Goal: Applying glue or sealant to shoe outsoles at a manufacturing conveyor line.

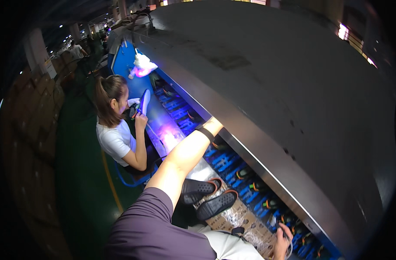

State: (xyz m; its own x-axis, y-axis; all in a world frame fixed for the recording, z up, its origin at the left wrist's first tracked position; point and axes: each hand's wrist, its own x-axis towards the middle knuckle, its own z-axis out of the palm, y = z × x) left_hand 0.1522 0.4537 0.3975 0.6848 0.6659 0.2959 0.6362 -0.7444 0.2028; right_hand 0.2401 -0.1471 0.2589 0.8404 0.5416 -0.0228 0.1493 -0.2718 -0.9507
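My left arm reaches up and across. My left hand (213, 125) goes in under the metal edge of the big grey hood, a dark band round its wrist, and its fingers are hidden there. At the lower right, my right hand (281, 241) is closed round a slim dark tool (286, 235), with a thin clear cord looping beside it. This hand is next to a row of blue racks (224, 161) under the hood, which carry dark shoe-like pieces (258, 186) with green and orange trim.
The grey hood (267, 65) spans the right. Black perforated clogs (217, 204) rest on the cardboard-covered ledge (250, 225). At left a seated co-worker (115, 134) holds a pale-soled shoe (144, 102). A lit white bundle (143, 65) hangs beyond; stacked cartons (33, 112) line the far left.
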